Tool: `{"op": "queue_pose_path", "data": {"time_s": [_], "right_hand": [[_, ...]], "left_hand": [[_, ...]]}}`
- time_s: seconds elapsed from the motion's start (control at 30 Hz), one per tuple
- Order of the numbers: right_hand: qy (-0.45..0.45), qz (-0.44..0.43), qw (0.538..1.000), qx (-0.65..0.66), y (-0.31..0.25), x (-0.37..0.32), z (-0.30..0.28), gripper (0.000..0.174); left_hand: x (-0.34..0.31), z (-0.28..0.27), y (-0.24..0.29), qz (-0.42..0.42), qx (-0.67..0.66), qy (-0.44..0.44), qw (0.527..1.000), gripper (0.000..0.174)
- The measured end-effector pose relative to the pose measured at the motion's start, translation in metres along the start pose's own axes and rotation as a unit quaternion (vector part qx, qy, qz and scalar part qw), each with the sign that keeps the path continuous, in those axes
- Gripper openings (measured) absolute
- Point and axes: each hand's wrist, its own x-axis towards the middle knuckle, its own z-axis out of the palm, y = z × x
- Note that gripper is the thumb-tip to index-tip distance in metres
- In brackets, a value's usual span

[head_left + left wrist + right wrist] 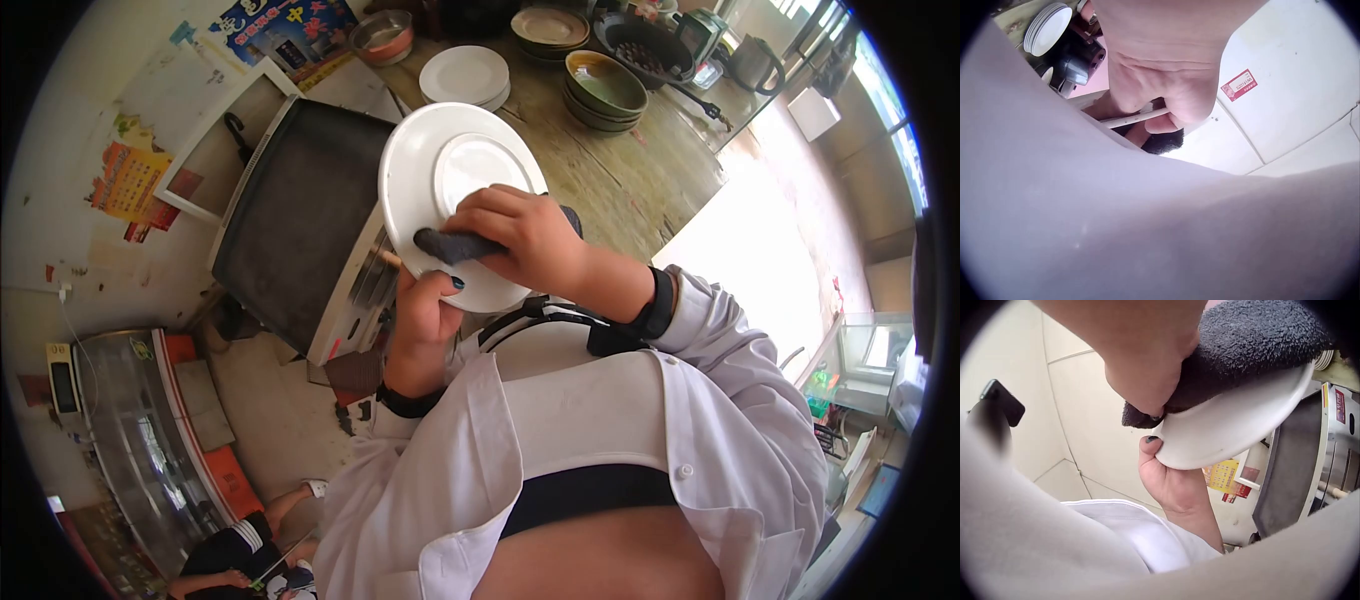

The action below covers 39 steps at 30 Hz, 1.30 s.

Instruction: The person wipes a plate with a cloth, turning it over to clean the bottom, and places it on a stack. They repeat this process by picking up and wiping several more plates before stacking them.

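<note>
A white plate (405, 170), tilted with its underside and foot ring toward the head camera, is gripped at its lower rim by the left hand (428, 318), thumb on the underside. The right hand (525, 235) holds a dark grey cloth (455, 246) and presses it on the plate near the ring. In the right wrist view the cloth (1254, 344) lies against the plate (1229, 428), between the right hand (1147, 375) and the left hand (1175, 487). The left wrist view shows the left hand (1166, 81) around the plate's edge (1135, 117); its fingers are partly hidden.
On the wooden table (640, 200) stand stacked white plates (464, 75), green bowls (606, 85), more plates (550, 27), a black pan (643, 50) and a kettle (755, 64). A dark flat-topped appliance (300, 215) is left of the held plate. Another person (235, 560) is at lower left.
</note>
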Motion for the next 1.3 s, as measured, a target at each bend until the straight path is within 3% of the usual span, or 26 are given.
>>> {"op": "queue_pose_path", "data": {"time_s": [0.2, 0.3, 0.37, 0.4, 0.43, 0.5, 0.53, 0.57, 0.6, 0.63, 0.67, 0.73, 0.77, 0.83, 1.03, 1.17, 1.23, 1.3], "right_hand": [[-0.029, -0.068, 0.995, -0.063, 0.004, -0.019, -0.005, 0.040], [-0.105, -0.063, 0.990, -0.075, 0.015, -0.035, -0.019, 0.041], [-0.093, -0.058, 0.992, -0.061, 0.033, -0.044, -0.027, 0.040], [-0.083, -0.054, 0.994, -0.045, 0.040, -0.048, -0.031, 0.039], [-0.085, -0.049, 0.994, -0.052, 0.044, -0.049, -0.035, 0.039], [0.021, 0.076, 0.991, 0.108, 0.050, -0.051, -0.045, 0.031], [0.067, 0.165, 0.963, 0.201, 0.052, -0.054, -0.045, 0.020], [0.142, 0.278, 0.874, 0.372, 0.047, -0.055, -0.044, 0.019], [0.180, 0.297, 0.824, 0.448, 0.048, -0.054, -0.045, 0.028], [0.218, 0.312, 0.764, 0.521, 0.050, -0.053, -0.047, 0.039], [0.223, 0.312, 0.766, 0.516, 0.052, -0.052, -0.049, 0.039], [0.248, 0.275, 0.670, 0.643, 0.057, -0.048, -0.053, 0.052], [0.252, 0.274, 0.671, 0.641, 0.059, -0.046, -0.055, 0.052], [0.264, 0.239, 0.616, 0.703, 0.059, -0.039, -0.060, 0.056], [0.245, 0.233, 0.653, 0.678, 0.057, -0.030, -0.069, 0.058], [0.255, 0.248, 0.647, 0.674, 0.049, -0.022, -0.068, 0.060], [0.257, 0.317, 0.638, 0.653, 0.050, -0.020, -0.067, 0.062], [0.255, 0.320, 0.643, 0.648, 0.050, -0.017, -0.064, 0.063]], "left_hand": [[0.006, 0.001, 0.005, 0.050, -0.008, -0.014, 0.999, 0.060], [0.009, 0.006, 0.009, 0.058, -0.005, -0.015, 0.998, 0.064], [0.010, 0.009, 0.013, 0.067, 0.041, 0.052, 0.996, 0.064], [0.012, 0.004, 0.013, 0.087, 0.021, 0.042, 0.995, 0.064], [0.012, 0.001, 0.016, 0.080, 0.015, 0.076, 0.994, 0.064], [0.013, -0.009, 0.022, 0.074, -0.022, 0.053, 0.996, 0.062], [0.013, -0.010, 0.024, 0.077, -0.035, 0.060, 0.995, 0.062], [0.013, -0.009, 0.027, 0.080, -0.048, 0.068, 0.993, 0.061], [0.012, -0.005, 0.029, 0.073, -0.057, 0.046, 0.995, 0.060], [0.012, -0.008, 0.030, 0.068, -0.061, 0.040, 0.995, 0.060], [0.013, -0.013, 0.031, 0.068, -0.075, 0.036, 0.994, 0.060], [0.014, -0.023, 0.032, 0.070, -0.103, 0.013, 0.992, 0.059], [0.013, -0.025, 0.031, 0.067, -0.103, 0.009, 0.992, 0.059], [0.014, -0.025, 0.030, 0.070, -0.100, 0.029, 0.992, 0.059], [0.013, -0.019, 0.028, 0.054, -0.101, 0.018, 0.993, 0.061], [0.010, -0.018, 0.026, 0.068, -0.073, -0.008, 0.995, 0.056], [0.009, -0.010, 0.025, 0.059, -0.078, 0.007, 0.995, 0.050], [0.008, -0.009, 0.023, 0.059, -0.082, -0.026, 0.995, 0.050]]}}
